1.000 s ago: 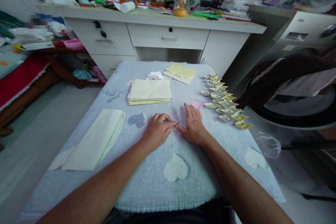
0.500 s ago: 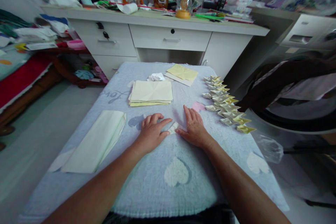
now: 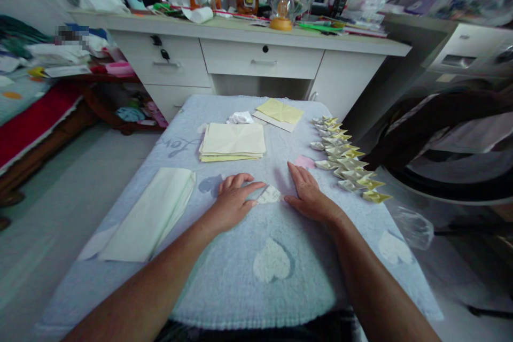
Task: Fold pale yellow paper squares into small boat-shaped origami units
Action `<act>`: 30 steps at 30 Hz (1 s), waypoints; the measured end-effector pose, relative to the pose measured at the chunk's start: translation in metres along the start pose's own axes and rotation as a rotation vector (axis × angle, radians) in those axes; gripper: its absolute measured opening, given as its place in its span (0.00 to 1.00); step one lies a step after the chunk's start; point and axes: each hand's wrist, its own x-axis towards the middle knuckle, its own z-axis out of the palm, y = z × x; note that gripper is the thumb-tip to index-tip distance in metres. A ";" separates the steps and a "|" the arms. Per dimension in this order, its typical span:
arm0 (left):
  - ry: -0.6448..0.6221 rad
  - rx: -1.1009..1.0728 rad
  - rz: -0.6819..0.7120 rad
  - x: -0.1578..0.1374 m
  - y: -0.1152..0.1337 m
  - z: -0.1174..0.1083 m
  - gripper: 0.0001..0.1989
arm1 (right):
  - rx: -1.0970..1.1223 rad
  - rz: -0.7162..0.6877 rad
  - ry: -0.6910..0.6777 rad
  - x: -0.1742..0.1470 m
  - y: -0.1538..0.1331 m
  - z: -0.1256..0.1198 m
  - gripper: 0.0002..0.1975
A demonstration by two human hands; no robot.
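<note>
My left hand (image 3: pixel 233 199) rests low over the cloth, its fingers spread and thumb apart from the forefinger. Facing it, my right hand (image 3: pixel 308 192) lies nearly flat with fingers stretched out and thumb pointing inward. Between the two hands shows a small whitish patch (image 3: pixel 270 195); I cannot tell whether it is folded paper or a print on the cloth. Several folded paper boats (image 3: pixel 344 157), white and yellow, stand in rows to the right of my right hand. Beyond my left hand is a stack of cream paper sheets (image 3: pixel 232 139).
The blue cloth (image 3: pixel 224 288) covers the table. A folded pale sheet bundle (image 3: pixel 148 216) lies at left. Yellow and white sheets (image 3: pixel 280 112) and crumpled white paper (image 3: pixel 239 117) lie at the back. Behind stands a cluttered white desk (image 3: pixel 262 59); a washing machine (image 3: pixel 460 59) is at right.
My right hand has shifted a little to the right, away from my left hand, so more of the whitish patch shows. My left hand has barely moved.
</note>
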 end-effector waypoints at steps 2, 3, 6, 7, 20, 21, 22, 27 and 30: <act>0.006 -0.008 0.007 0.000 -0.001 0.000 0.24 | 0.026 -0.021 0.020 0.000 0.001 0.000 0.42; 0.014 -0.013 0.019 0.000 -0.001 0.001 0.24 | 0.045 -0.035 0.037 -0.001 0.001 -0.001 0.41; 0.027 -0.040 0.108 0.000 -0.003 0.002 0.23 | 0.108 -0.096 0.109 -0.002 -0.005 -0.002 0.36; 0.025 -0.050 0.147 0.001 -0.003 0.002 0.23 | 0.120 -0.117 0.123 -0.002 -0.008 -0.002 0.33; 0.080 -0.069 0.235 0.006 0.006 0.007 0.17 | 0.018 -0.130 0.116 -0.003 -0.032 0.009 0.19; 0.086 -0.074 0.233 0.006 0.006 0.007 0.17 | 0.022 -0.132 0.121 -0.002 -0.032 0.010 0.19; 0.092 -0.080 0.233 0.007 0.006 0.008 0.17 | 0.027 -0.135 0.128 -0.002 -0.032 0.010 0.19; 0.116 -0.142 0.244 0.006 0.008 0.010 0.17 | 0.090 -0.161 0.178 -0.001 -0.034 0.010 0.16; 0.134 -0.231 0.212 0.005 0.010 0.009 0.16 | 0.140 -0.181 0.218 -0.002 -0.036 0.009 0.16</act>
